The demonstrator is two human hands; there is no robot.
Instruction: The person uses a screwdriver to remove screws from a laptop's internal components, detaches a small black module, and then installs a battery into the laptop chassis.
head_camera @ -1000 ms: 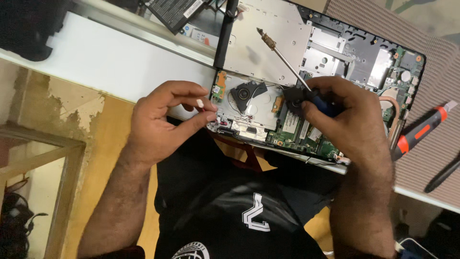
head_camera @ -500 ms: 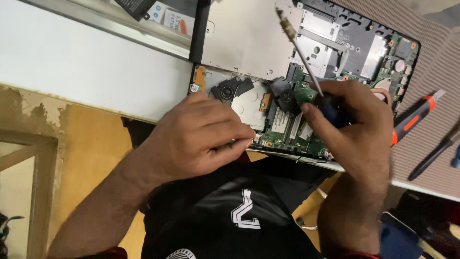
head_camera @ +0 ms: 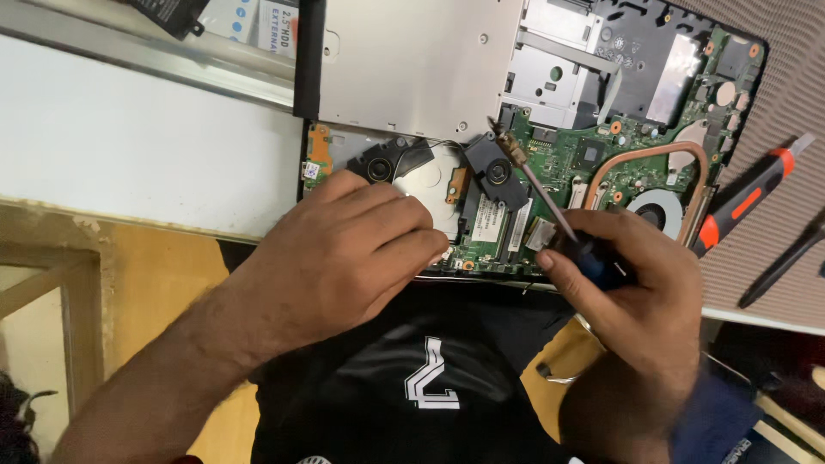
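To our right, a red and black screwdriver lies slantwise on a ribbed grey-brown mat, with a slim black tool just beside it, nearer the mat's edge. At the top left we see a white box and the corner of a flat black pack beside it, both behind a metal rail. A bare stretch of the white worktop spreads below the rail, and under its edge shows a yellowish floor and a wooden frame.

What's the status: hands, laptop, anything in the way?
Left hand resting on opened laptop. Right hand gripping screwdriver, tip over the board. Red-handled tool lying clear alongside.
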